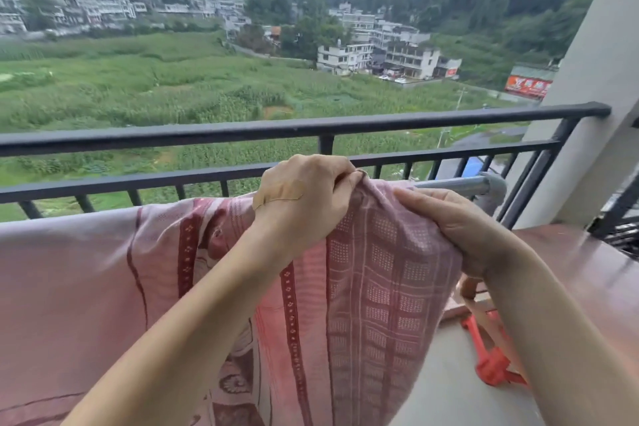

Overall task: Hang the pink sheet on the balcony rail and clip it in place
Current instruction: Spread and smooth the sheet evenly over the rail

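Head camera looks down at both our hands on the pink sheet, which hangs from 9 o'clock to the centre, seemingly draped over a grey metal tube. Our left hand, a plaster on its back, pinches the bunched top edge between thumb and curled fingers. Our right hand, at its 3 o'clock, curls round the sheet's end fold. We judge the woven cloth soft, limp and light, and apt to slide on smooth metal, so the top hem beside the tube is where we hold it. At 4 o'clock a red plastic thing lies on the floor. Beyond stands the black balcony railing, then green fields.
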`<state>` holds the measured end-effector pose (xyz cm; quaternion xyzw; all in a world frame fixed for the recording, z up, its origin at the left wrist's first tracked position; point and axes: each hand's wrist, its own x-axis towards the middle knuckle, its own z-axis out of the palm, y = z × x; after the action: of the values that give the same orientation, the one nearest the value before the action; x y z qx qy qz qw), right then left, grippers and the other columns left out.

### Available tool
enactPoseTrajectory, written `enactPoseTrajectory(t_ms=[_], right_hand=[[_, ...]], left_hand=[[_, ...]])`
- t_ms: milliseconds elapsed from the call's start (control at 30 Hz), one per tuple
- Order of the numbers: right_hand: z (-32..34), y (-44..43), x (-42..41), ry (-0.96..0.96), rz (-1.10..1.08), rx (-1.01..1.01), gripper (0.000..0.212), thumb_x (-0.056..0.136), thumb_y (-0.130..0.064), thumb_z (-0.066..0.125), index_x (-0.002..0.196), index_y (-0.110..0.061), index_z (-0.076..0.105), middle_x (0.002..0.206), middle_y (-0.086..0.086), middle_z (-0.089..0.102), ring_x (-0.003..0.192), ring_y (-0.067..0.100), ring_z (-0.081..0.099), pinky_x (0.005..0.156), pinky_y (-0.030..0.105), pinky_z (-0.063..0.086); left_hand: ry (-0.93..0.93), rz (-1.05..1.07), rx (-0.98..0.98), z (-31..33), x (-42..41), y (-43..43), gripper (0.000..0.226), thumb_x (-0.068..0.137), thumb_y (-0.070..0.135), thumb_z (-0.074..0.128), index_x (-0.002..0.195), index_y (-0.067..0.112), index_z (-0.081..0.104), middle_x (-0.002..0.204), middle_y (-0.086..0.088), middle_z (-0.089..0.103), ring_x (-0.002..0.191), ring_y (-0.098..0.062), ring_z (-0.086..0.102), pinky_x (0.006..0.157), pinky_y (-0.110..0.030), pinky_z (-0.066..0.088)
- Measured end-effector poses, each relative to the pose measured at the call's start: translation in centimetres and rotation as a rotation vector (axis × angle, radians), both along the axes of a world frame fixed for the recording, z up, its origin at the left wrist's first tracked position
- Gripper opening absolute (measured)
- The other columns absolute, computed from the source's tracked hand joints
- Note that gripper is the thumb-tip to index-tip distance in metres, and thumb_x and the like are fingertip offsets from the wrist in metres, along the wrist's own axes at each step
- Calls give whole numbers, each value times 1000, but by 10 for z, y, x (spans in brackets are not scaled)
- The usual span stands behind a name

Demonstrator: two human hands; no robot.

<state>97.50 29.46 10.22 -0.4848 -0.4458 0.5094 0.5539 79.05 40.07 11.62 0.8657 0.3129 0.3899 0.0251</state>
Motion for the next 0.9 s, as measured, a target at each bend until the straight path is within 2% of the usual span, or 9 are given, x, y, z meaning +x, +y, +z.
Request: enactPoseTrajectory(t_ms=[67, 167, 333, 433, 533, 633, 733, 833, 900], right_hand=[[1, 0, 0, 3, 13, 36, 27, 90, -16, 63, 111, -2, 73, 97, 19, 74, 77, 24, 72, 70, 30, 61], [3, -1, 2, 31, -48, 97, 23, 86, -12, 67, 106, -3, 73, 92, 19, 74, 71, 24, 72, 67, 33, 62], [10, -9, 8, -22, -104, 64, 43, 101, -39, 52, 104, 1, 69, 89, 21, 70, 76, 33, 68, 77, 42, 57], [12, -20, 21, -133, -201, 144, 37, 103, -35, 51, 85, -4, 63, 71, 19, 49, 56, 27, 46, 57, 40, 43], [9, -45, 43, -140, -258, 266, 18, 100, -24, 58, 94, -12, 69, 78, 20, 64, 65, 31, 59, 64, 44, 53], [3, -65, 70, -87, -325, 321, 7, 97, -13, 60, 97, -20, 62, 80, 7, 71, 65, 22, 65, 60, 35, 56], [-21, -63, 91, -295, -423, 155, 27, 81, -23, 70, 105, -20, 58, 94, 6, 72, 77, 20, 68, 72, 42, 59], [-48, -65, 104, -326, -506, 40, 46, 70, -34, 77, 105, -19, 52, 100, 5, 67, 90, 23, 68, 83, 48, 58], [-57, -68, 107, -340, -528, 27, 64, 69, -34, 82, 118, -20, 44, 110, 7, 61, 98, 23, 64, 86, 44, 55]], left_hand=[[-1, 15, -9, 1, 1, -2, 21, 95, 46, 55, 97, 36, 74, 78, 17, 72, 75, -5, 66, 63, -28, 52], [-19, 71, -11, 0, 4, -7, 20, 95, 46, 56, 96, 36, 74, 75, 18, 71, 72, -4, 65, 61, -26, 50], [-36, 176, -95, -1, 12, -17, 17, 94, 44, 58, 94, 36, 74, 74, 18, 69, 75, -7, 65, 63, -30, 52], [-200, 167, -144, -1, 19, -32, 14, 93, 36, 64, 94, 30, 77, 81, 15, 73, 80, -8, 68, 70, -34, 56], [-347, 117, 49, -4, 37, -74, 16, 93, 26, 66, 98, 16, 77, 91, 9, 74, 83, -6, 68, 72, -33, 57], [-309, 60, 209, -9, 72, -111, 19, 95, 27, 65, 98, 13, 77, 92, 5, 75, 84, -11, 68, 75, -33, 55], [-174, 67, 121, -28, 101, -116, 16, 93, 26, 64, 98, 16, 76, 97, 4, 74, 91, -15, 67, 82, -39, 53], [-178, 65, -34, -57, 97, -125, 21, 89, 26, 69, 106, 15, 72, 116, 2, 66, 108, -15, 61, 93, -39, 52], [-203, 185, 79, -66, 75, -127, 20, 89, 24, 68, 106, 14, 71, 118, 1, 62, 113, -14, 56, 96, -36, 49]])
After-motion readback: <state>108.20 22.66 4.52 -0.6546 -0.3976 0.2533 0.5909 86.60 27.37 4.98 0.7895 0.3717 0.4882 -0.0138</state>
